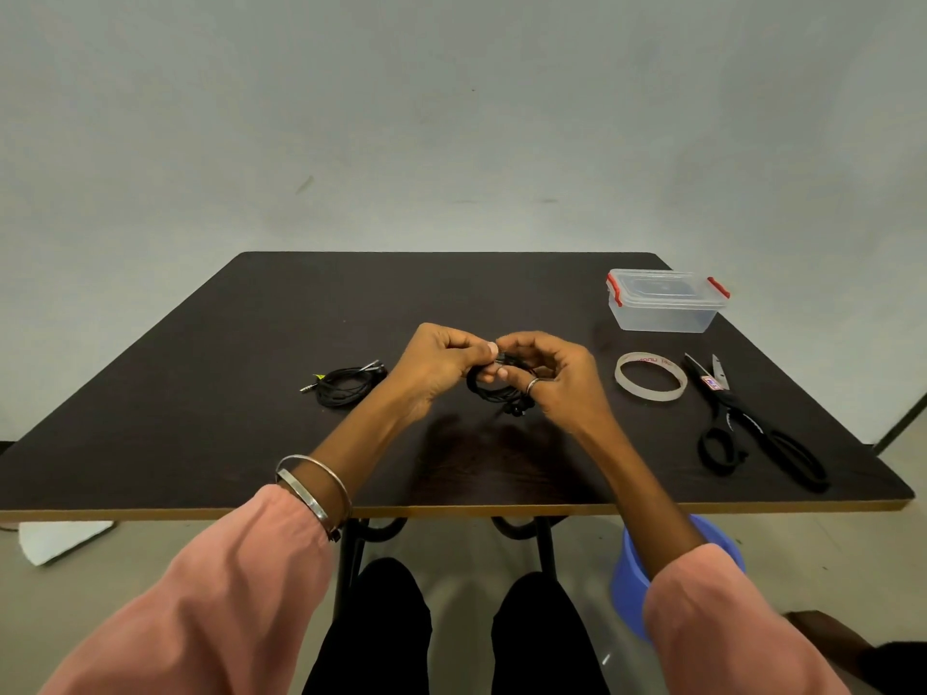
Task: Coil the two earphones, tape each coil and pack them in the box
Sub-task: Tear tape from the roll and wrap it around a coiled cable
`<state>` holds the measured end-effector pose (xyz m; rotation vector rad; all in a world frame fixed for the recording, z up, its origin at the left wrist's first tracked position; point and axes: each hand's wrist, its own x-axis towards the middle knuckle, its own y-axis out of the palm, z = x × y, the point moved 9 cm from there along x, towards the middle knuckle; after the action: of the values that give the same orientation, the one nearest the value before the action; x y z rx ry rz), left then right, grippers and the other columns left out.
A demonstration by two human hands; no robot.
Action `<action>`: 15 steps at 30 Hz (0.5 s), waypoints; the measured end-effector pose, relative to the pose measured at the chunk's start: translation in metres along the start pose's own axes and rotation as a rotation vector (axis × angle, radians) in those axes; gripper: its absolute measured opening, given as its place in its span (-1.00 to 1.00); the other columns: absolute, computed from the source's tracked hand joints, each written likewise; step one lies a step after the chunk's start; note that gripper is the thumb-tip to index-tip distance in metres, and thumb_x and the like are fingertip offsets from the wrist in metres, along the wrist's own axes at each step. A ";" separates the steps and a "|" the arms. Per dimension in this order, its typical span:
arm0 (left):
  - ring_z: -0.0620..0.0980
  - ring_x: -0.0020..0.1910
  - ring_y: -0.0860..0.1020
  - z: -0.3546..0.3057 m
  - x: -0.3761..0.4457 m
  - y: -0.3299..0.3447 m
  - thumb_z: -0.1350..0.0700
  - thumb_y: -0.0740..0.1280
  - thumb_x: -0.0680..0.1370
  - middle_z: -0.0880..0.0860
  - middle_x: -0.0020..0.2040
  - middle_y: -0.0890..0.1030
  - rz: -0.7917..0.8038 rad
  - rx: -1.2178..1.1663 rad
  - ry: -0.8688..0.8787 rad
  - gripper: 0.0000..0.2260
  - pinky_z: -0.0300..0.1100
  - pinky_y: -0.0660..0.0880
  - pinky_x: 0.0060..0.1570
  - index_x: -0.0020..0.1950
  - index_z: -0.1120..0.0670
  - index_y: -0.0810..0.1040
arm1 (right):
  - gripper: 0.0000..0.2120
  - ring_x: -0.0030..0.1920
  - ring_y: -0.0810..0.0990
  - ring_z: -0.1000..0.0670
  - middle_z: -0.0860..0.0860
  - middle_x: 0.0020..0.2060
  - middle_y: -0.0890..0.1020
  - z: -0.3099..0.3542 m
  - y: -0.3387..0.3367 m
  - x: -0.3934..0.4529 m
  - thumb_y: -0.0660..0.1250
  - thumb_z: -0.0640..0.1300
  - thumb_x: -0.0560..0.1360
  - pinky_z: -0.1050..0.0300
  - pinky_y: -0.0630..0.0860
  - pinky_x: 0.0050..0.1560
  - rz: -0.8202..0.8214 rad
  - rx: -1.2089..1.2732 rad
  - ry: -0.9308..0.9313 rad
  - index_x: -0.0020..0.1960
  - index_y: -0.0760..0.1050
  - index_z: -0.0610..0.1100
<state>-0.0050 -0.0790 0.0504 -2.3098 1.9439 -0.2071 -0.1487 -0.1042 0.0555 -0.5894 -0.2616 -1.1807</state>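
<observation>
A black earphone coil (494, 391) hangs above the middle of the dark table (251, 418), held between both hands. My left hand (441, 366) pinches its top with thumb and fingers. My right hand (557, 378) grips the coil from the right, fingers curled round it; its earbuds dangle just below. A second black earphone coil (346, 386) lies on the table to the left of my hands, its plug pointing left. The clear plastic box (664, 303) with red clips stands shut at the back right.
A roll of clear tape (650, 376) lies flat to the right of my hands. Black-handled scissors (747, 423) lie further right, near the table's right edge. A blue stool (632, 579) stands under the table's right front.
</observation>
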 end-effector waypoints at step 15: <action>-0.01 -0.09 0.68 -0.012 -0.006 0.002 0.27 0.46 0.43 0.11 -0.15 0.71 -0.043 0.153 0.230 -0.82 -0.02 0.57 0.14 0.01 0.13 0.67 | -0.75 -0.03 0.65 0.09 0.03 -0.09 0.68 -0.006 -0.001 -0.001 0.51 -0.24 0.37 0.17 0.57 0.05 0.016 -0.174 0.041 0.04 0.62 -0.11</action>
<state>-0.0102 -0.0734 0.0620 -2.3161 1.8995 -0.6289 -0.1504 -0.1068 0.0499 -0.7168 -0.1192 -1.2059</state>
